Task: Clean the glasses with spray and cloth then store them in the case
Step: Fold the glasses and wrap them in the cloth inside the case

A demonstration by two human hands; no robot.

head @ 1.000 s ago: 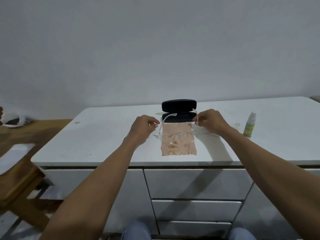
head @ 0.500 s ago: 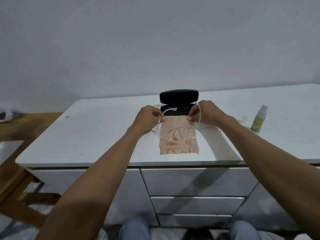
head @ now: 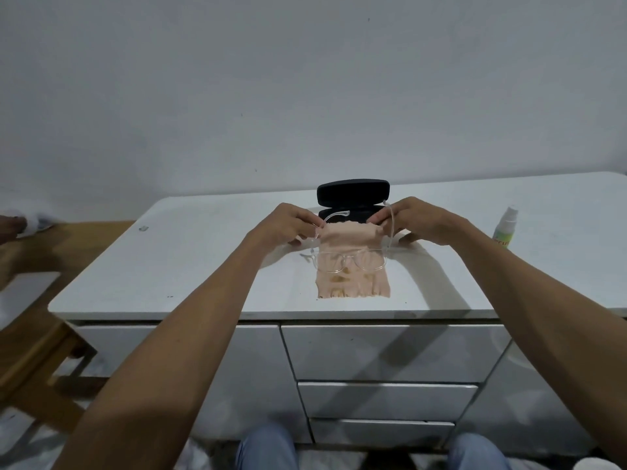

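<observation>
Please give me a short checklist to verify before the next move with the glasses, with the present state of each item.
1. Case open, lid up: ok.
2. Left hand grips its temple arm: ok.
3. Right hand grips its temple arm: ok.
4. Glasses temples unfolded, lenses over the cloth: ok.
5. Spray bottle upright, apart from the hands: ok.
6. Lenses already clean: cannot tell.

The white cabinet top carries a peach cloth, open black case and spray bottle.
</observation>
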